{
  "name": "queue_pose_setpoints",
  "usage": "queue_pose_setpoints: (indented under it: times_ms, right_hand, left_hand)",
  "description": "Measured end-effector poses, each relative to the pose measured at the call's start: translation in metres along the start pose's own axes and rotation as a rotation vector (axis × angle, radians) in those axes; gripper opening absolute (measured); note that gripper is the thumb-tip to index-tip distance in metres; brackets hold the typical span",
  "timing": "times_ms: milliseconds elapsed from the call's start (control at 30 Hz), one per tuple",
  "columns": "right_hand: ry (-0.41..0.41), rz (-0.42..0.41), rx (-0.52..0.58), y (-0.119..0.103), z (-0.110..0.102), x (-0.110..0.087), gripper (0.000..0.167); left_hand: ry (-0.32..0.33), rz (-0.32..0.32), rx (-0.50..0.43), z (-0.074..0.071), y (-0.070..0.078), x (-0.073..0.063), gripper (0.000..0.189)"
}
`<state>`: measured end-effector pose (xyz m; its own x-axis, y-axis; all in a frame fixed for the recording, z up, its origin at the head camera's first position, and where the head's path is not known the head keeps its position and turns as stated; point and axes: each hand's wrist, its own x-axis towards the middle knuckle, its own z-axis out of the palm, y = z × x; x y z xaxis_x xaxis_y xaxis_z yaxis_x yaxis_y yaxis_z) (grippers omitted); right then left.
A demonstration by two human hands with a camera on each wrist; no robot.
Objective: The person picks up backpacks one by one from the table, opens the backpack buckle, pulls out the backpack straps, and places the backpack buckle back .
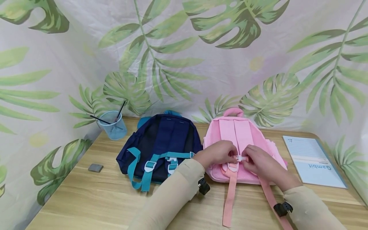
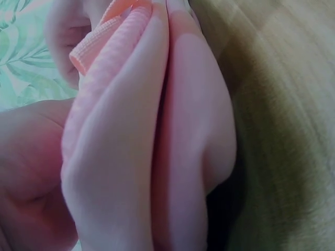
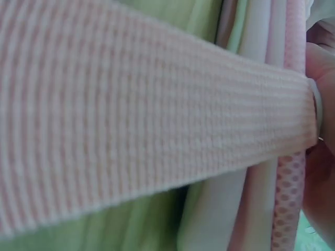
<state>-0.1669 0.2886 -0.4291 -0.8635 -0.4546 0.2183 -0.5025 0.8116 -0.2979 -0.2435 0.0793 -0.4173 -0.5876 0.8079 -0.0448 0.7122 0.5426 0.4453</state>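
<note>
A pale cloth printed with green leaves backs and flanks the wood-grain surface [image 1: 74, 191], and nothing else of the room shows. On the surface, a navy backpack [image 1: 172, 137] sits just beside the pink backpack [image 1: 243, 131], which could shift if the hands pull unevenly. A notebook [image 1: 314, 161] lies to the right; a blue mesh cup [image 1: 116, 129] holding thin dark sticks stands far left. One peach strap [image 1: 230, 204] hangs from the pink pack; another, the right strap [image 1: 270, 195], passes beneath the right forearm, where a tug could drag the work askew. The left hand [image 1: 219, 154] and right hand [image 1: 260, 161] pinch narrowly from either side. A small grey block [image 1: 95, 167] lies near the left edge. Between the fingertips, at the pink pack's front, is the white buckle [image 1: 240, 158]; whether it is latched I cannot tell, and a twisted strap or tilted halves could make it jam or slip.
</note>
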Motion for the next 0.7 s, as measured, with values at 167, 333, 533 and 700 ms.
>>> queue_pose_setpoints:
  times_ms: [167,333,533,700]
  right_hand:
    - [0.026,0.024,0.047,0.002,0.002,-0.002,0.016]
    - [0.015,0.04,0.066,0.004,0.001,-0.003,0.015]
    - [0.056,0.042,0.095,0.01,-0.004,-0.007,0.017]
    - [0.083,0.05,0.157,0.012,-0.006,-0.009,0.02]
  left_hand:
    - [-0.001,0.021,0.001,-0.001,-0.001,0.001,0.014]
    - [-0.005,0.032,-0.003,-0.001,-0.003,0.0,0.014]
    - [-0.016,0.022,-0.029,0.0,-0.005,-0.001,0.015]
    - [-0.012,0.021,-0.048,0.0,-0.007,-0.002,0.016]
